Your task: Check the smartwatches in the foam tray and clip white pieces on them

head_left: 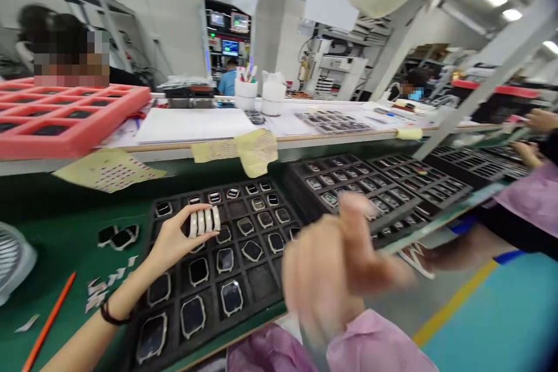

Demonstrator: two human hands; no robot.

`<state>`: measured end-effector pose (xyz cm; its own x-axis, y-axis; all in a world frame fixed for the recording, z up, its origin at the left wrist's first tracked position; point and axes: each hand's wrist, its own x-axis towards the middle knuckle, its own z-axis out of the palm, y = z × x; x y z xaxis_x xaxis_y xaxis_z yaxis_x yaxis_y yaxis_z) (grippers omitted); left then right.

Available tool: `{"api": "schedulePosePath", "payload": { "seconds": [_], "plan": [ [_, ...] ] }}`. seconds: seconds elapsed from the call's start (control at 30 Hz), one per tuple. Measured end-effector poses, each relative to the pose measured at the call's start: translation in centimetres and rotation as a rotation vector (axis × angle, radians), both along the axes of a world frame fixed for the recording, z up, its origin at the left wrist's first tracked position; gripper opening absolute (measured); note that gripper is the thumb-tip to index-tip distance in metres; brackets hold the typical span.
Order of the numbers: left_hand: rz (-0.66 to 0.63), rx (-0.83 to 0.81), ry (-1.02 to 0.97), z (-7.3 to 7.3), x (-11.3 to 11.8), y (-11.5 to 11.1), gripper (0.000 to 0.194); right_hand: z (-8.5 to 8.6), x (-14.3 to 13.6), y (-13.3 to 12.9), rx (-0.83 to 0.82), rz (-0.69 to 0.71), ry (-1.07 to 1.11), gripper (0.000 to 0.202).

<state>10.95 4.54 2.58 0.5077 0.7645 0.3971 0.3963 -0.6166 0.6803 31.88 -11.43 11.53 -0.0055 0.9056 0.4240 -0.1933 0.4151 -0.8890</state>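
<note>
My left hand [178, 235] pinches a row of several smartwatch cases [204, 222], side by side between thumb and fingers. It is above a black foam tray [261, 282] whose pockets hold smartwatches with dark screens, such as one watch [231, 297] near the front edge. To the right of that tray, close to the camera, my right hand [325, 267] is smeared by motion. Its fingers look partly curled, and whether anything is in them cannot be made out. Two more watches [118, 236] lie on the green mat left of the tray.
An orange pen [50, 319], paper scraps [98, 290] and a small fan [15, 258] are on the left. More black trays [349, 186] extend right, toward a co-worker's arm [529, 154]. A shelf [300, 140] holds a red foam tray [74, 139] and white cups [246, 96].
</note>
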Motion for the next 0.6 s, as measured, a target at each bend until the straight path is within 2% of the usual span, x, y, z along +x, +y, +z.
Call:
{"api": "schedulePosePath", "payload": {
  "seconds": [0.07, 0.1, 0.17, 0.23, 0.3, 0.37, 0.47, 0.6],
  "plan": [
    [0.011, 0.025, -0.056, 0.0, -0.9, -1.2, 0.050, -0.6, -1.0, 4.8, 0.032, 0.001, 0.094, 0.045],
    [0.011, 0.038, -0.079, -0.1, -1.3, -1.6, 0.049, -1.4, -1.7, 7.0, -0.037, 0.009, 0.082, 0.047],
    [0.011, 0.053, -0.119, -0.5, -2.1, -2.4, 0.048, -3.9, -3.5, 10.8, -0.344, 0.132, -0.016, 0.060],
    [0.024, 0.058, -0.143, -1.2, -3.1, -3.0, 0.048, -6.7, -5.5, 13.0, -0.654, 0.399, -0.049, 0.058],
    [0.062, 0.063, -0.142, -2.1, -4.4, -3.5, 0.047, -9.2, -7.4, 13.9, -0.749, 0.608, 0.012, 0.052],
    [0.121, 0.054, -0.131, -3.0, -5.8, -4.1, 0.046, -10.8, -9.2, 13.9, -0.784, 0.693, 0.054, 0.050],
    [0.186, 0.033, -0.131, -4.3, -7.9, -5.0, 0.046, -12.2, -11.7, 13.6, -0.835, 0.696, 0.060, 0.051],
    [0.195, 0.029, -0.088, -5.7, -10.0, -5.6, 0.047, -13.7, -14.5, 13.5, -0.872, 0.686, 0.043, 0.047]
  ]
}}
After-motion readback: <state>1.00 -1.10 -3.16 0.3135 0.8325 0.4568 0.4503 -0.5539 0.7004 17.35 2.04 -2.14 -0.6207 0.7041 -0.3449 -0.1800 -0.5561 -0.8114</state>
